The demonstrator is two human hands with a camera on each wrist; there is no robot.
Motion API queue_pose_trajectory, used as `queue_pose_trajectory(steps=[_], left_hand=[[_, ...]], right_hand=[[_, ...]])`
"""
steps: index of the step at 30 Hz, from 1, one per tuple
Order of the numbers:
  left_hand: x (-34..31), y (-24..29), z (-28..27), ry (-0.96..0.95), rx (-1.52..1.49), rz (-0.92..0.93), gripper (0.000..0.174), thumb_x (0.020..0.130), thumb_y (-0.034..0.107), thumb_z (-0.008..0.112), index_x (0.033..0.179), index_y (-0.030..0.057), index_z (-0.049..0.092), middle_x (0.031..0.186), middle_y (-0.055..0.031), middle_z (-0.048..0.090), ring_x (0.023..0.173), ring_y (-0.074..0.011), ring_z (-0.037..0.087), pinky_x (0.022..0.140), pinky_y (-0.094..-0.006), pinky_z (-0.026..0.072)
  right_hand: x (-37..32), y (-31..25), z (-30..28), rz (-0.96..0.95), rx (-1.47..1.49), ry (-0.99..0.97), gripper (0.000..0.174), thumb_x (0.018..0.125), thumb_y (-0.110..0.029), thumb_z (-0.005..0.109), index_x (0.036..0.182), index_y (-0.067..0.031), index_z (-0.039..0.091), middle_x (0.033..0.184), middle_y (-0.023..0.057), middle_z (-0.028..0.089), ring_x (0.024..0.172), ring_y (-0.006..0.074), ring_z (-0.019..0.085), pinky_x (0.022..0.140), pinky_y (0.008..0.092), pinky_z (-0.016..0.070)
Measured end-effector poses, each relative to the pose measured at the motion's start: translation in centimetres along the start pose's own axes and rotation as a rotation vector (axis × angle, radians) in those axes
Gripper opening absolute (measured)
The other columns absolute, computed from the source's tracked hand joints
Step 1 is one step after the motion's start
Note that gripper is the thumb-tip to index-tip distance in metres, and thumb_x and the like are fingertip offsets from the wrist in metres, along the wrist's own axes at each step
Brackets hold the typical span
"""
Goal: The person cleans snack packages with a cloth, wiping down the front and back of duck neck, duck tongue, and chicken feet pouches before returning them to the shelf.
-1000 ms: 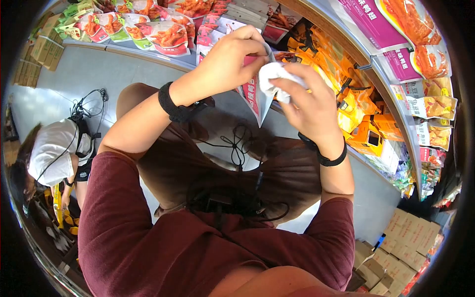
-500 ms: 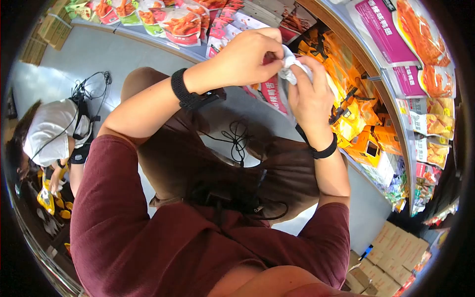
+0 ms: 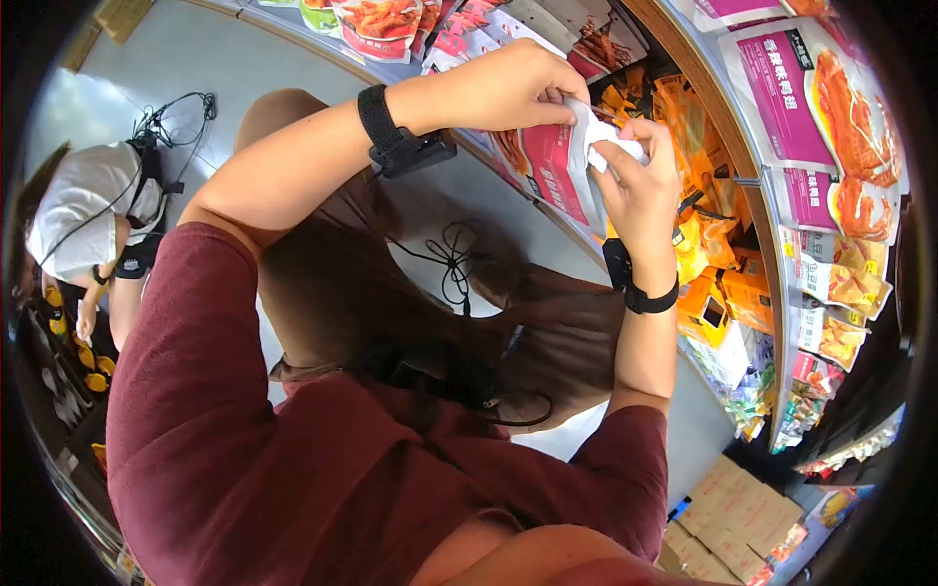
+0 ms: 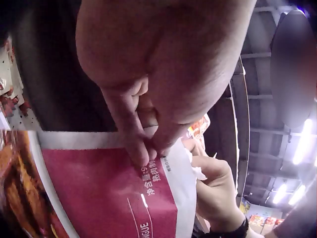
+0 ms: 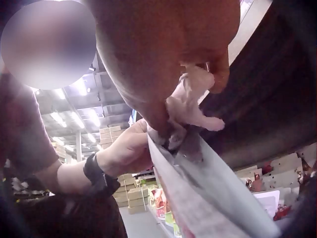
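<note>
Snack bag (image 3: 563, 168) up in the air, with a crumpled white cloth (image 5: 190, 99) at its edge.

The left hand (image 3: 513, 86) pinches the bag's edge between finger and thumb, and the right hand (image 3: 645, 190) grips the cloth right by it; whether that is cloth or paper is hard to tell. The bag is in front of the person, near the yellow bags (image 3: 705, 242). If the left pinch is too weak, a hard tug could pull the bag loose, and it could fall to the floor (image 3: 278, 61). Pushing too hard could crease the thin edge, and a loose bit of cloth could snag in the fold.
</note>
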State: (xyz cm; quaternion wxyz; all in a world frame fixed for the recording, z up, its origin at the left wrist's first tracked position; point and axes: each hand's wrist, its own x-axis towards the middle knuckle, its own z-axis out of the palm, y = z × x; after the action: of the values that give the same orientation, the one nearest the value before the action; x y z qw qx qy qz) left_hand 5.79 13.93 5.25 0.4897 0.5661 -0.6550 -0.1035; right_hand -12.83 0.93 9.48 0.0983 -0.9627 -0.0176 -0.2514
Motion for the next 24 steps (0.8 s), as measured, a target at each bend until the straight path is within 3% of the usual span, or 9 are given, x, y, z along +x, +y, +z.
queue_pose_trajectory(steps=[1, 5, 14, 18, 20, 24], left_hand=[[0.0, 0.1, -0.1, 0.016, -0.048, -0.03, 0.011, 0.082, 0.006, 0.068, 0.091, -0.0006, 0.067, 0.084, -0.0088, 0.066, 0.072, -0.0161, 0.067, 0.065, -0.0267, 0.053], [0.2, 0.9, -0.8, 0.069, -0.163, -0.042, 0.009, 0.082, 0.005, 0.069, 0.089, -0.0006, 0.068, 0.081, -0.0079, 0.064, 0.071, -0.0122, 0.064, 0.062, -0.0242, 0.0505], [0.3, 0.9, -0.9, 0.135, -0.363, -0.169, 0.011, 0.085, 0.0, 0.065, 0.095, -0.0037, 0.067, 0.086, -0.0048, 0.065, 0.074, -0.0093, 0.064, 0.069, -0.0218, 0.0533], [0.5, 0.1, -1.5, 0.163, -0.364, -0.128, 0.01, 0.086, 0.001, 0.065, 0.095, -0.0031, 0.067, 0.085, -0.0051, 0.066, 0.074, -0.0088, 0.064, 0.068, -0.0219, 0.0527], [0.7, -0.4, -2.2, 0.228, -0.549, -0.205, 0.01, 0.087, 0.002, 0.064, 0.095, -0.0021, 0.067, 0.083, -0.0047, 0.067, 0.072, -0.0083, 0.064, 0.067, -0.022, 0.052], [0.9, -0.2, -2.7, 0.255, -0.518, -0.184, 0.01, 0.088, 0.004, 0.064, 0.095, -0.0013, 0.067, 0.082, -0.004, 0.067, 0.072, -0.0072, 0.062, 0.067, -0.022, 0.051]], right_hand=[[0.0, 0.0, -0.2, 0.029, 0.021, -0.027, 0.024, 0.065, -0.003, 0.072, 0.088, -0.0103, 0.07, 0.096, 0.008, 0.055, 0.082, 0.0263, 0.061, 0.068, 0.0352, 0.0507], [-0.1, -0.2, -0.3, 0.075, 0.041, -0.099, 0.023, 0.066, -0.004, 0.072, 0.088, -0.0091, 0.07, 0.092, 0.0079, 0.054, 0.078, 0.0268, 0.061, 0.066, 0.0349, 0.0501], [0.1, -0.3, -1.8, 0.077, 0.03, -0.124, 0.023, 0.065, -0.002, 0.071, 0.087, -0.0084, 0.069, 0.091, 0.008, 0.055, 0.076, 0.0264, 0.061, 0.065, 0.0345, 0.0499], [-0.3, 0.7, -2.2, 0.098, 0.066, -0.166, 0.021, 0.066, -0.001, 0.071, 0.086, -0.0074, 0.068, 0.09, 0.008, 0.055, 0.075, 0.027, 0.061, 0.065, 0.0346, 0.05], [-0.7, 1.4, -2.2, 0.106, 0.139, -0.228, 0.02, 0.067, -0.001, 0.071, 0.086, -0.0061, 0.068, 0.088, 0.0085, 0.055, 0.077, 0.0278, 0.061, 0.066, 0.0348, 0.0498], [-0.9, 1.7, -2.3, 0.122, 0.207, -0.284, 0.02, 0.067, -0.001, 0.071, 0.086, -0.0052, 0.067, 0.088, 0.0094, 0.055, 0.08, 0.0285, 0.061, 0.069, 0.0354, 0.0495]])
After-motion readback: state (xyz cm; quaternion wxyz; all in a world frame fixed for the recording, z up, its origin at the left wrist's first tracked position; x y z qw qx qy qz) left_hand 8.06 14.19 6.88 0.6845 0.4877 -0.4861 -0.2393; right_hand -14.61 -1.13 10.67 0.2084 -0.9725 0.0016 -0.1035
